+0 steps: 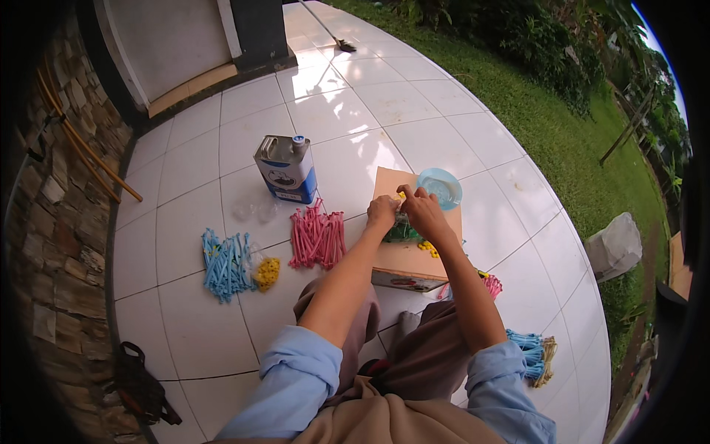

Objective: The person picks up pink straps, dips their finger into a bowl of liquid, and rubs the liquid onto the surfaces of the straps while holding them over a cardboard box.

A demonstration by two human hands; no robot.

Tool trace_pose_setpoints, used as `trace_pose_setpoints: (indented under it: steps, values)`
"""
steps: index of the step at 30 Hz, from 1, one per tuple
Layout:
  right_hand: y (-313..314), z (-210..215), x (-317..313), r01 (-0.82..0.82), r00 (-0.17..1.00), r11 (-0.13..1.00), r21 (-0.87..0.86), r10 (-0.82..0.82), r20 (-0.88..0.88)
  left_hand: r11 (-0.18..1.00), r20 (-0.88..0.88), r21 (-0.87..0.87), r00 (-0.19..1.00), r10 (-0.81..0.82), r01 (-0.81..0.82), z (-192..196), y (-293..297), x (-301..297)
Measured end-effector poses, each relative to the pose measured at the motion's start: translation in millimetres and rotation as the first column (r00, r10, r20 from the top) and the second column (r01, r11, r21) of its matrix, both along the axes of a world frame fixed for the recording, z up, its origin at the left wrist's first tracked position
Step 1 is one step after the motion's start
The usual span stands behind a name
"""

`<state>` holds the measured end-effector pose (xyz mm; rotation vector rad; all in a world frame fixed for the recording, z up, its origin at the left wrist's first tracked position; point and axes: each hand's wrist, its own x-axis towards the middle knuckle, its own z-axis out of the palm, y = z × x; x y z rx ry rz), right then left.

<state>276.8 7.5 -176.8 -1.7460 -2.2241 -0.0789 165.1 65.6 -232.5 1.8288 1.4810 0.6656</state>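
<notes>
Over a cardboard box [407, 259], my left hand [381, 213] and my right hand [427, 212] meet with fingers pinched together. A small yellow piece [401, 196] shows between their fingertips; its exact kind is too small to make out. Just below the hands lies a green item [401, 229], partly hidden by them. Several small yellow pieces [427, 249] rest on the box top beside my right wrist. A light blue plastic bowl [441, 186] with something clear in it sits at the box's far right corner.
On the tiles to my left are pink sticks [316, 237], blue sticks [227, 265], a bag of yellow pieces [267, 274] and a metal can [287, 169]. More blue sticks [523, 348] lie at right. A black bag [140, 385] leans by the stone wall.
</notes>
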Motion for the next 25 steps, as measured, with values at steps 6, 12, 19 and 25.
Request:
trace_pose_setpoints:
  steps: [6, 12, 19, 25]
  values:
    - [1, 16, -7, 0.022, 0.998, 0.974, 0.226, -0.009, -0.058, 0.987, 0.203, 0.064, 0.970, 0.132, -0.148, 25, 2, 2]
    - [-8, 28, -7, -0.063, 0.995, 0.998, 0.009, 0.063, -0.079, 0.998, 0.345, 0.043, 0.938, 0.029, -0.047, 28, 4, -9]
    - [-15, 18, -3, -0.236, 0.958, 0.962, 0.139, 0.254, -0.135, 0.961, 0.390, -0.241, 0.920, -0.036, 0.139, 32, 12, -33]
    - [-10, 13, -14, -0.086, 0.994, 0.993, -0.077, 0.080, -0.079, 0.943, 0.180, -0.324, 0.984, -0.015, 0.074, 31, 13, -42]
